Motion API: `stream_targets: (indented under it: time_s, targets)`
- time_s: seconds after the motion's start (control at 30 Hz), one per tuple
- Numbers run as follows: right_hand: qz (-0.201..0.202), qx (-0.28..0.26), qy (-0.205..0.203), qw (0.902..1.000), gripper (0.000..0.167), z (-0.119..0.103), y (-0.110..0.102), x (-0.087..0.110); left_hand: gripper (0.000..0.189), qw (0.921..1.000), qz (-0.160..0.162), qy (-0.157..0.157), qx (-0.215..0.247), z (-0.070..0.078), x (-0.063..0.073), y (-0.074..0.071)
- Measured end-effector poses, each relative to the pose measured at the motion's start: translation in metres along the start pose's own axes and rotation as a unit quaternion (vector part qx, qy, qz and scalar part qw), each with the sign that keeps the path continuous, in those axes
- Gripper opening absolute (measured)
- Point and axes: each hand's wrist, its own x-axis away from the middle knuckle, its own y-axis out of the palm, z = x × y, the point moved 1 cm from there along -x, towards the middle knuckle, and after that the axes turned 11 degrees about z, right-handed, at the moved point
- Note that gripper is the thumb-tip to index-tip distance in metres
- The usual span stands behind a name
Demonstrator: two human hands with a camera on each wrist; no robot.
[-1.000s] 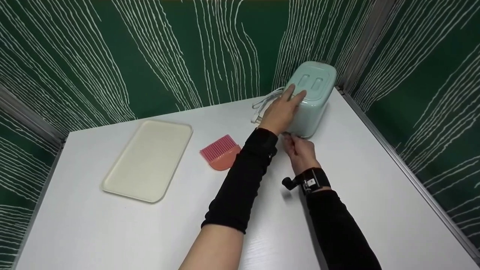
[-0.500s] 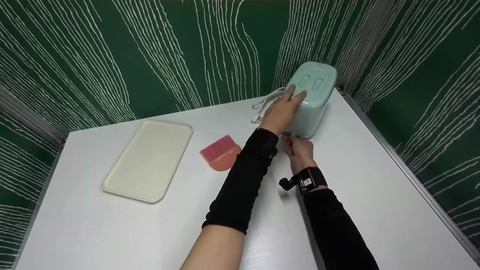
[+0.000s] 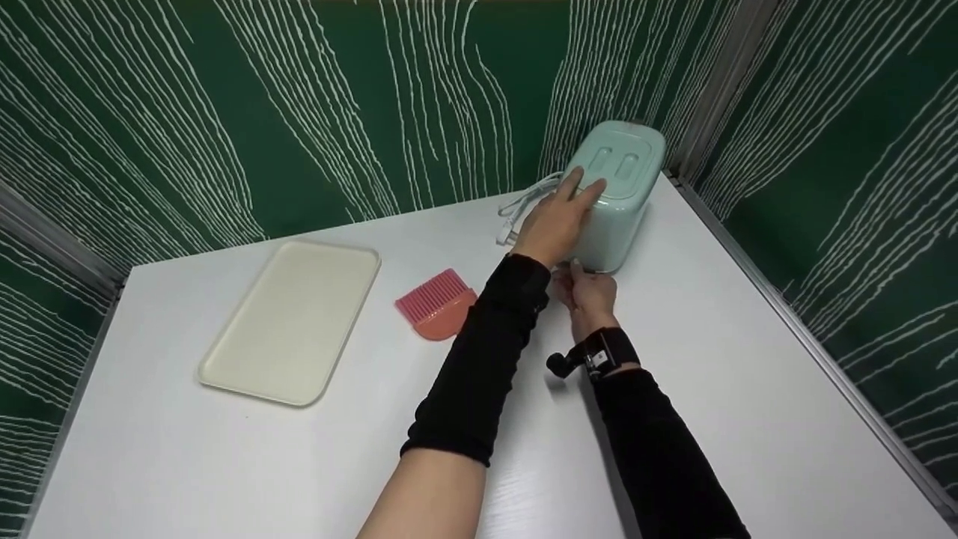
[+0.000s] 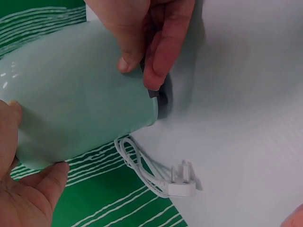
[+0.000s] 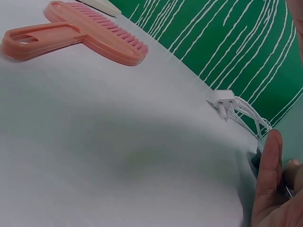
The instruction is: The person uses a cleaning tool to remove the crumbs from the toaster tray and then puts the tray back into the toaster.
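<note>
A mint green toaster [image 3: 610, 232] with a lid on top stands at the table's back right corner. My left hand [image 3: 554, 228] holds its near left end, thumb and fingers on different sides in the left wrist view. Low down at the toaster's base, my right hand [image 3: 591, 296] pinches the edge of a thin dark crumb tray [image 4: 154, 93]. Most of that tray is hidden by the fingers and the toaster. A white plug [image 4: 181, 189] and its looped cord lie beside the toaster.
Left of my left forearm lies an orange brush [image 3: 443, 318] with pink bristles, partly covered by the sleeve. A cream tray [image 3: 292, 322] lies farther left on the white table [image 3: 352, 464]. Green walls with white lines [image 3: 314, 112] close off the back and sides.
My right hand and forearm have shifted slightly left at the toaster's base. The left hand keeps its place on the toaster. The whole view has moved a little.
</note>
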Motion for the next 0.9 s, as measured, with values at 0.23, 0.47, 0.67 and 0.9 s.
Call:
stream_targets:
  time_s: [0.23, 0.47, 0.67, 0.9]
  targets:
    - [0.033, -0.028, 0.002, 0.9991, 0.023, 0.003, 0.006, 0.006, 0.051, 1.0, -0.002, -0.002, 0.005, 0.0, 0.0, 0.001]
    - [0.067, -0.104, 0.007, 0.9923, 0.022, 0.004, 0.011, 0.011, 0.052, 1.0, -0.006, -0.007, 0.0, 0.0, -0.002, 0.004]
    - [0.065, -0.055, -0.004, 0.9964, 0.026, 0.003, 0.008, 0.014, 0.051, 1.0, -0.003, -0.008, 0.002, 0.003, -0.003, 0.003]
    - [0.051, -0.002, -0.021, 0.9985, 0.034, 0.002, 0.005, 0.016, 0.051, 0.9999, -0.006, -0.009, -0.004, 0.005, -0.004, 0.003]
